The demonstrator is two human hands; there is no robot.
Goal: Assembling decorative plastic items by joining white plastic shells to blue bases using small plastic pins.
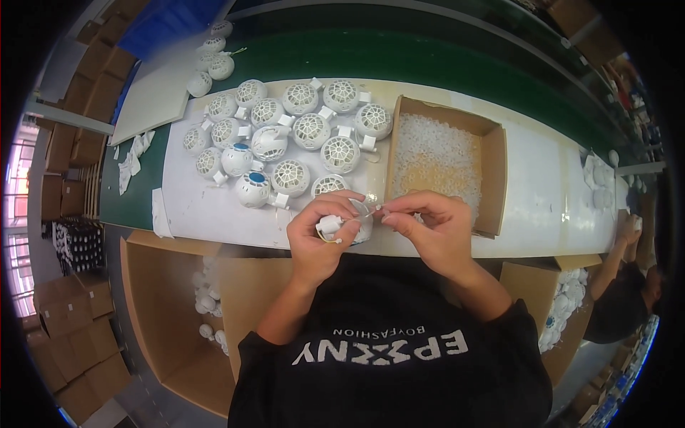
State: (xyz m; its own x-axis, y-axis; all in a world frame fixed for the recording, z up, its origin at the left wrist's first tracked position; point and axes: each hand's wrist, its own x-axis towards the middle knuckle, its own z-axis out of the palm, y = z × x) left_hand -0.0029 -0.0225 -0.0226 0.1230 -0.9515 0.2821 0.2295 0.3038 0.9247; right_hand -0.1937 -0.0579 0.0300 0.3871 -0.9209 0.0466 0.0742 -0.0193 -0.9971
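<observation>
Just off the table's near edge, my left hand (314,235) is closed around a white ball-shaped housing (362,227), mostly hidden by the fingers. A white block (329,225) with a thin yellowish wire sticks out beside my left thumb. My right hand (437,230) pinches at a small whitish piece (379,208), with a thin pale wire running toward the left hand; its exact kind is too small to tell. Several white round housings with latticed fronts (311,131) stand in rows beyond my hands. Two show blue round centres (255,177).
An open cardboard tray (501,171) holding small clear plastic pieces (435,146) stands right of the housings. Cardboard boxes with white parts flank me, left (171,314) and right (528,285). A white board (153,103) lies at the far left. Another person (621,285) works at the right.
</observation>
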